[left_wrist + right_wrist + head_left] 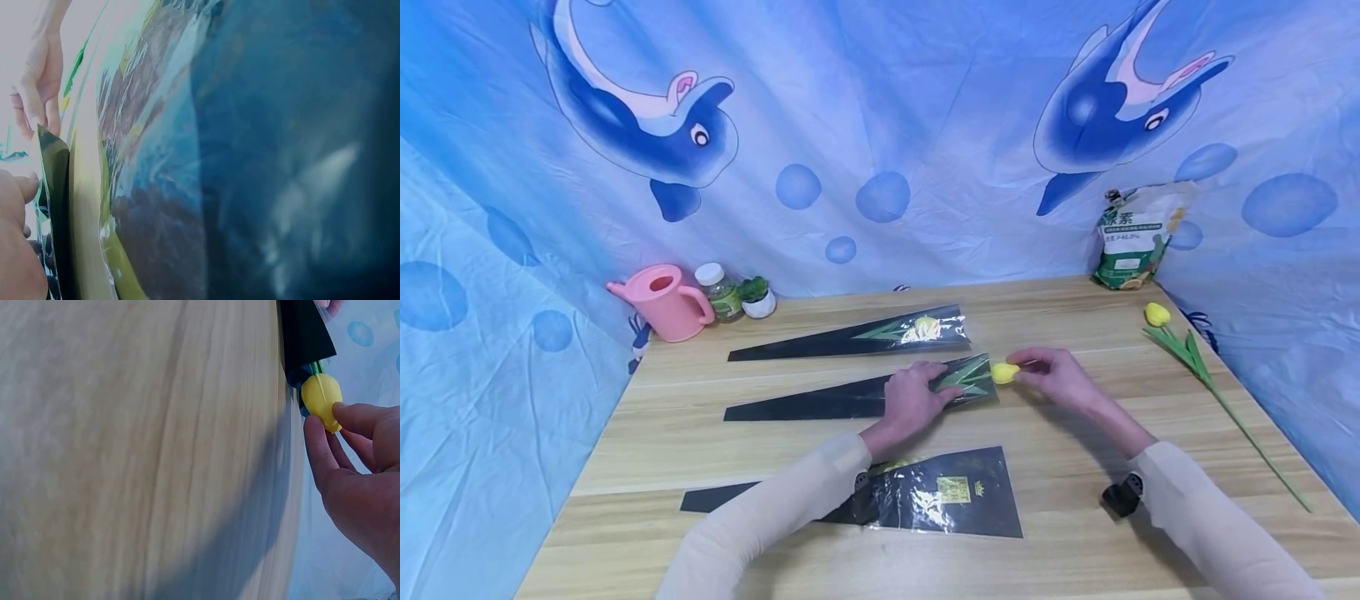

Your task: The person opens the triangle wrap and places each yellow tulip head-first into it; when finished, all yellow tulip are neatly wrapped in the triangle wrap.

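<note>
My right hand (pixel 1060 379) pinches the yellow tulip (pixel 1004 372) by its blossom, between thumb and fingertips in the right wrist view. Its green stem and leaves lie inside a black flower sleeve (pixel 820 402) with a clear front, and the blossom sticks out of the wide mouth. My left hand (pixel 913 402) grips that sleeve near the mouth, thumb on the near side and fingers on the far side. Behind it lies another sleeve (pixel 805 343) with a yellow tulip inside. Closer to me is a flat black sleeve (pixel 992 500) with gold print, partly under my left forearm.
A loose yellow tulip (pixel 1157 315) with a long stem lies along the table's right side. At the back left stand a pink watering can (pixel 672 310), a jar (pixel 724 298) and a small potted plant (pixel 758 300). A green-white bag (pixel 1131 242) stands back right.
</note>
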`<action>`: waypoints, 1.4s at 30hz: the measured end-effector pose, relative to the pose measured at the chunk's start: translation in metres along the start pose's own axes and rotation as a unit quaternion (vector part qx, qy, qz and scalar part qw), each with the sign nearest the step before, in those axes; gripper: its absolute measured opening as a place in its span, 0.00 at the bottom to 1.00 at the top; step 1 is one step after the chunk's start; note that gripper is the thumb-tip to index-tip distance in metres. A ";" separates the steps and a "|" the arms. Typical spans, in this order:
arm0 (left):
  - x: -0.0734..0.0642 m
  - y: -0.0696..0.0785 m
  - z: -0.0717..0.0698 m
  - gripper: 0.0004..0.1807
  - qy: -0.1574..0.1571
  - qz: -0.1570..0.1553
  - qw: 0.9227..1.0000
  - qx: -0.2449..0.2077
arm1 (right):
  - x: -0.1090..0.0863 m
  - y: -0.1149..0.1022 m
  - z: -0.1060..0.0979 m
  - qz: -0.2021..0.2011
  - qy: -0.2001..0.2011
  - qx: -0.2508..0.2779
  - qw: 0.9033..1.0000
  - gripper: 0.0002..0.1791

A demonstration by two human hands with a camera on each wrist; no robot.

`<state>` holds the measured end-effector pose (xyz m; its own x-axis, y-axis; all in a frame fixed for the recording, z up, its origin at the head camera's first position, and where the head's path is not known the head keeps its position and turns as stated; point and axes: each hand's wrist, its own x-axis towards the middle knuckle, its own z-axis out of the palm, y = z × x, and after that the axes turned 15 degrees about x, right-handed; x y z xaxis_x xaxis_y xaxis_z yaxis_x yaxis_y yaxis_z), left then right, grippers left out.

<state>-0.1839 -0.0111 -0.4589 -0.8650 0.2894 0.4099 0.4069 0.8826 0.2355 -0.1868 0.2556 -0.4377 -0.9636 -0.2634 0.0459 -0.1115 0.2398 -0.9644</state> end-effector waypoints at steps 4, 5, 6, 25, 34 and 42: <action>0.001 0.001 -0.001 0.27 0.002 0.000 1.000 0.003 | 0.001 -0.001 0.005 0.010 -0.005 -0.003 1.000 0.18; 0.001 0.001 -0.001 0.27 0.003 0.000 1.000 0.004 | 0.002 -0.001 0.006 0.014 -0.006 -0.004 1.000 0.18; 0.001 0.001 -0.001 0.27 0.003 -0.001 1.000 0.004 | 0.002 -0.002 0.007 0.018 -0.008 -0.004 1.000 0.17; 0.002 0.001 -0.001 0.25 0.003 0.008 1.000 0.007 | 0.010 -0.004 0.022 0.053 -0.077 0.102 0.990 0.21; 0.001 0.003 -0.002 0.24 -0.001 0.002 1.000 0.021 | 0.013 -0.005 0.026 0.070 -0.109 0.137 0.982 0.22; 0.001 0.002 -0.001 0.25 0.004 0.008 1.000 0.018 | 0.017 -0.004 0.032 0.075 -0.138 0.199 0.967 0.23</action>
<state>-0.1832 -0.0097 -0.4569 -0.8559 0.3010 0.4205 0.4096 0.8909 0.1961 -0.1951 0.2205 -0.4411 -0.8539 -0.5061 -0.1210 0.1800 -0.0691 -0.9812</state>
